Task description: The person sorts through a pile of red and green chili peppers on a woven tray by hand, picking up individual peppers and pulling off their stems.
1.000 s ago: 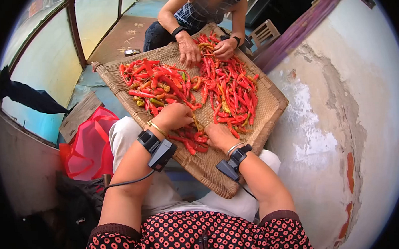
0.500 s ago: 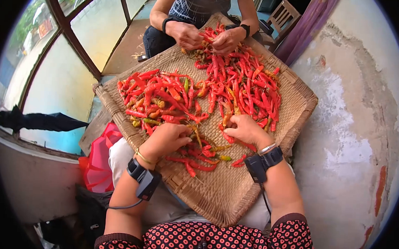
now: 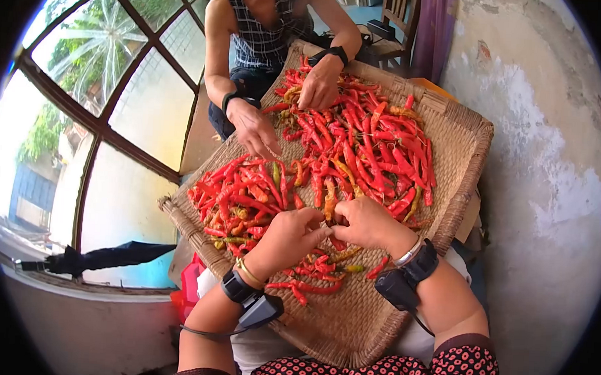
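The left hand (image 3: 290,239) and right hand (image 3: 367,224), apart half a second earlier, had met near the centre of the woven tray (image 3: 368,324), so both now worked at one spot. Their fingers were bent inward, tips about touching; whether they were clamped on anything could not be told, the knuckles hiding it. Red chillies (image 3: 389,148) lay heaped at one and nine o'clock, with a smaller cluster at six. The co-worker's hands (image 3: 253,128) had separated; the view's top edge cut off the co-worker.
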Motion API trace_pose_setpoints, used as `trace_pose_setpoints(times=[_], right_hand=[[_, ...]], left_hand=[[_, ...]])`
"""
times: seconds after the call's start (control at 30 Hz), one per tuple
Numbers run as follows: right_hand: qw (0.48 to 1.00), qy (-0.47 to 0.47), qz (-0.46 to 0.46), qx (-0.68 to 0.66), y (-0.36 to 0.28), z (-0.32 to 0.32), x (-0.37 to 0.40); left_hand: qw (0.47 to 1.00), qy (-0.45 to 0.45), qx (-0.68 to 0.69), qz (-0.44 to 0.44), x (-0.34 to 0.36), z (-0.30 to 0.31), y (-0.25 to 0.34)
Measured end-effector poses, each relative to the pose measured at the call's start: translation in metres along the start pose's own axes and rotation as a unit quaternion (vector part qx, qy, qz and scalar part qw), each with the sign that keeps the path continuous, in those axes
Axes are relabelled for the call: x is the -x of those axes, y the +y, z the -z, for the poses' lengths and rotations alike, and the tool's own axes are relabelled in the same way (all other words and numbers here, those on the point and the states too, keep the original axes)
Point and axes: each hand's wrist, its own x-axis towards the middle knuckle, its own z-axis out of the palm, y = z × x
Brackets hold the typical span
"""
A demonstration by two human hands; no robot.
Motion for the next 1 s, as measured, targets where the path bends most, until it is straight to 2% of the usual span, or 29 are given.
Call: trace_pose_setpoints(times=[0.07, 0.1, 0.17, 0.2, 0.27, 0.37, 0.57, 0.63, 0.7, 0.77, 0.83, 0.9, 0.97, 1.0], right_hand=[[1.0, 0.022, -0.003, -0.013, 0.002, 0.003, 0.003], [0.999, 0.02, -0.018, -0.02, 0.003, 0.004, 0.002], [0.999, 0.017, -0.037, -0.029, 0.006, 0.003, 0.0], [0.998, 0.028, -0.036, -0.042, 0.007, 0.001, -0.001], [0.997, 0.035, -0.041, -0.06, 0.006, -0.001, -0.002], [0.993, 0.01, -0.043, -0.111, 0.0, 0.003, -0.003], [0.969, -0.013, -0.059, -0.241, -0.002, 0.012, -0.002], [0.959, -0.06, -0.124, -0.249, 0.003, 0.027, -0.001], [0.98, -0.004, -0.129, -0.149, 0.012, 0.037, 0.001], [0.991, -0.008, -0.113, -0.072, 0.026, 0.042, 0.001], [0.952, 0.015, -0.166, -0.257, 0.029, 0.047, -0.005], [0.873, 0.201, -0.076, -0.437, 0.029, 0.044, -0.014], [0.849, 0.304, -0.072, -0.426, 0.023, 0.046, -0.017], [0.848, 0.305, -0.073, -0.427, 0.027, 0.043, -0.017]], left_hand=[[0.997, -0.023, 0.048, 0.048, -0.013, -0.002, -0.005], [0.997, -0.03, 0.044, 0.047, -0.018, -0.006, -0.01], [0.985, -0.035, 0.155, 0.075, -0.023, -0.012, -0.02], [0.984, -0.04, 0.154, 0.077, -0.025, -0.012, -0.022], [0.926, -0.046, 0.355, 0.117, -0.026, -0.014, -0.026], [0.903, -0.05, 0.415, 0.099, -0.026, -0.018, -0.037], [0.897, -0.009, 0.438, 0.064, -0.023, -0.01, -0.048], [0.881, -0.048, 0.446, 0.152, -0.023, -0.004, -0.043], [0.883, -0.04, 0.439, 0.159, -0.022, -0.007, -0.043], [0.926, -0.047, 0.354, 0.127, -0.022, -0.006, -0.047], [0.941, -0.059, 0.313, 0.115, -0.022, 0.0, -0.045], [0.935, -0.058, 0.315, 0.15, -0.023, 0.003, -0.043], [0.933, -0.048, 0.325, 0.148, -0.023, 0.002, -0.045], [0.932, -0.036, 0.33, 0.146, -0.023, 0.003, -0.045]])
